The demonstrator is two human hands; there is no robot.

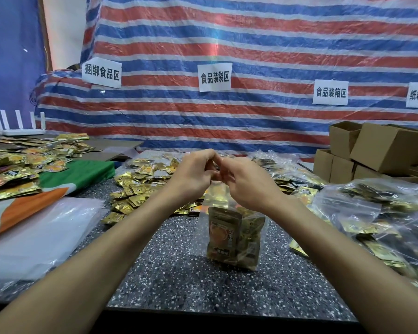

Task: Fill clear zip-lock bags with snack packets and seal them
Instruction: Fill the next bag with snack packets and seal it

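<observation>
Backdrop: red, white and blue striped tarp point(263, 44) bearing four paper signs point(214, 77).
Far right: stacked cardboard boxes point(384, 150).
Far left: white router point(19, 131).

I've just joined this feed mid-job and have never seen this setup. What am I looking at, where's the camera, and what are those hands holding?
There is no machine here. One camera, worn on a person's head, looks forward and down at their two bare hands. The left hand and right hand meet with curled fingers, pinching the top of a clear zip-lock bag that hangs below them with gold snack packets inside. Under it is a speckled table. Loose packets lie behind, a stack of clear plastic bags to the left, and filled bags and cardboard boxes to the right. I cannot tell whether the seal is closed.
</observation>
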